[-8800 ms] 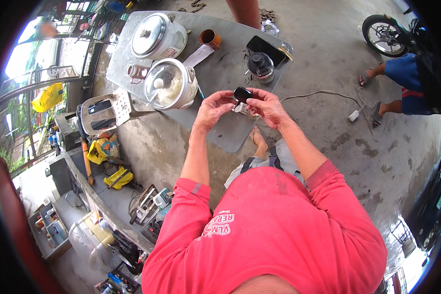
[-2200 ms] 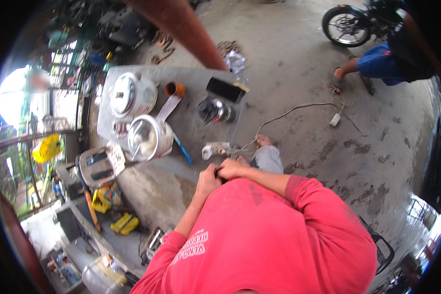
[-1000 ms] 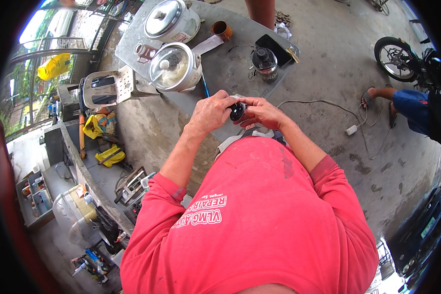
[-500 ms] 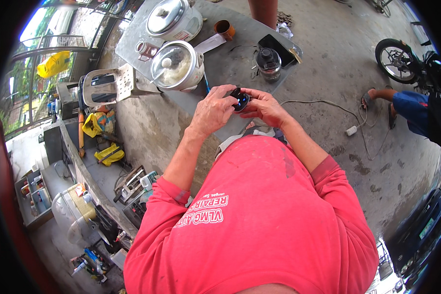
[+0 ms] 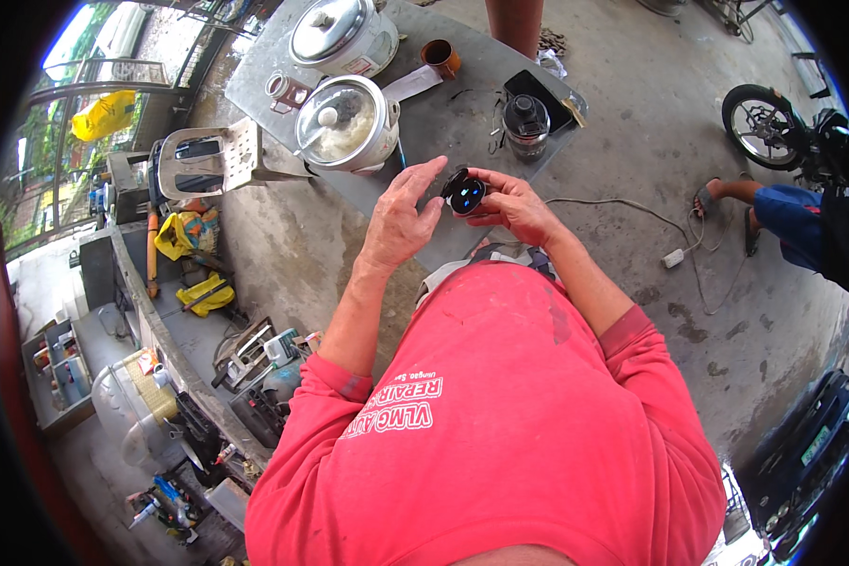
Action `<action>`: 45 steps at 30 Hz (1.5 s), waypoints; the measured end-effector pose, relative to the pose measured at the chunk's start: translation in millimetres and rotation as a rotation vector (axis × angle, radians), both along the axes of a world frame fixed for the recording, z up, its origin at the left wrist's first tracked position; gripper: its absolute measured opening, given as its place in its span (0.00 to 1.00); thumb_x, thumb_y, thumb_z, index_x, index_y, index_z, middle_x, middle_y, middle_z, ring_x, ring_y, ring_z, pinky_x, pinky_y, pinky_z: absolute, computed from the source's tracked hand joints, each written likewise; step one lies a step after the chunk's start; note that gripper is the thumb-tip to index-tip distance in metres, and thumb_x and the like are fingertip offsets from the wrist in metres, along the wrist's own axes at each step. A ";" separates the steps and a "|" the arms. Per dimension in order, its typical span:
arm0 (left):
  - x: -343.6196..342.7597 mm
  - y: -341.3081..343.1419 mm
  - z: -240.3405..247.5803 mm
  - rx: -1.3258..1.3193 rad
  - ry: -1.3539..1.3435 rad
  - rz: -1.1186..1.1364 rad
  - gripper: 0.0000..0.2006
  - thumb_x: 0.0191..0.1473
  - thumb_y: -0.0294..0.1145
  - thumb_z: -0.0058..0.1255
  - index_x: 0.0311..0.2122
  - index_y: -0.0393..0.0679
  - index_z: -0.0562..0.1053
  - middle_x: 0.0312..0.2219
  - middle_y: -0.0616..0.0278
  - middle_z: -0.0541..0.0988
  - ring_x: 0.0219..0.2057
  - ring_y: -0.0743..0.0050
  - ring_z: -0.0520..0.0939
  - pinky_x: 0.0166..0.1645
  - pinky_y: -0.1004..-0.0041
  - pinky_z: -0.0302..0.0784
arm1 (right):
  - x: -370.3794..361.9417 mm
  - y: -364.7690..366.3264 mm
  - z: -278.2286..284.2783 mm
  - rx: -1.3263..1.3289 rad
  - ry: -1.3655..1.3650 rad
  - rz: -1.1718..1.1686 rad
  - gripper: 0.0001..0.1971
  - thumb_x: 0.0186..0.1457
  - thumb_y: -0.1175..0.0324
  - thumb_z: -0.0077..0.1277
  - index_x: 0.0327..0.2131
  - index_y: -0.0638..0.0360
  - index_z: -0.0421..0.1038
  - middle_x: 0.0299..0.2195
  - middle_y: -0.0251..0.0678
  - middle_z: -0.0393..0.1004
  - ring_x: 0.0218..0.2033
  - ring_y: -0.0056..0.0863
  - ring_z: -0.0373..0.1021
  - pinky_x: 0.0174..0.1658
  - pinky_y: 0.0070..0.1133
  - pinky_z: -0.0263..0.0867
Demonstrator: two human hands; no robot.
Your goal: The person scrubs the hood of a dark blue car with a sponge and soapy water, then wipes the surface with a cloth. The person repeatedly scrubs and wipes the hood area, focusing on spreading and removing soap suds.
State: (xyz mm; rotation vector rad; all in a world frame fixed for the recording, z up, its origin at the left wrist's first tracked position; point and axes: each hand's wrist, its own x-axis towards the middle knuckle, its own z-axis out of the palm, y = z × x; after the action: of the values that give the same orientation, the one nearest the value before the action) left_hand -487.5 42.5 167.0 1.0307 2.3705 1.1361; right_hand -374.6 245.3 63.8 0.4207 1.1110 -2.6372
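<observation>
My right hand (image 5: 514, 206) grips a small round black earbud case (image 5: 465, 195) between thumb and fingers. Its hinged lid stands up, and blue lights glow inside. Just to the left is my left hand (image 5: 401, 215), fingers apart and nothing visible in it; its thumb tip is close to the lid, and I cannot tell whether they touch. Both hands are above the near edge of the grey table (image 5: 443, 123). Beyond the case, a dark bottle (image 5: 526, 127) stands upright on the tabletop.
Two rice cookers (image 5: 347, 121), a small glass jar (image 5: 287, 92), a brown mug (image 5: 441, 58) and a black tablet-like slab (image 5: 544, 101) are on the table. A plastic chair (image 5: 208, 162) stands left. At right are a cable (image 5: 623, 198), a person's leg (image 5: 788, 212) and a motorcycle (image 5: 774, 123).
My left hand has drawn back from the case, and its fingers have spread. The case stays in my right hand, its lit inside now showing more.
</observation>
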 end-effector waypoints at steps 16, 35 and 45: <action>11.8 10.1 -24.2 0.051 -0.081 0.069 0.12 0.62 0.20 0.55 0.48 0.37 0.83 0.44 0.51 0.85 0.40 0.57 0.88 0.44 0.66 0.85 | 13.8 -4.6 -18.4 -0.110 -0.064 -0.086 0.28 0.68 0.80 0.48 0.70 0.54 0.65 0.59 0.35 0.80 0.57 0.33 0.80 0.58 0.30 0.78; 10.3 19.9 -26.2 0.010 -0.059 0.074 0.11 0.61 0.19 0.55 0.47 0.37 0.83 0.42 0.50 0.85 0.42 0.52 0.88 0.48 0.63 0.84 | 18.6 4.9 -24.9 -0.174 -0.080 -0.144 0.26 0.70 0.79 0.50 0.69 0.56 0.65 0.59 0.37 0.79 0.56 0.32 0.80 0.53 0.28 0.82; 24.7 27.0 -32.0 -0.010 0.112 -0.049 0.11 0.59 0.19 0.56 0.46 0.38 0.84 0.43 0.52 0.85 0.45 0.50 0.87 0.50 0.62 0.84 | 21.4 13.6 -24.6 -0.253 -0.079 -0.130 0.27 0.70 0.79 0.50 0.70 0.56 0.64 0.55 0.37 0.81 0.52 0.30 0.81 0.54 0.29 0.82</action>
State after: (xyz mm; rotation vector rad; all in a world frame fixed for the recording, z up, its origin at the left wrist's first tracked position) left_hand -462.7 69.5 134.9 1.1712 2.4186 1.0749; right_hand -353.2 258.9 39.2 0.5546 0.7356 -2.7983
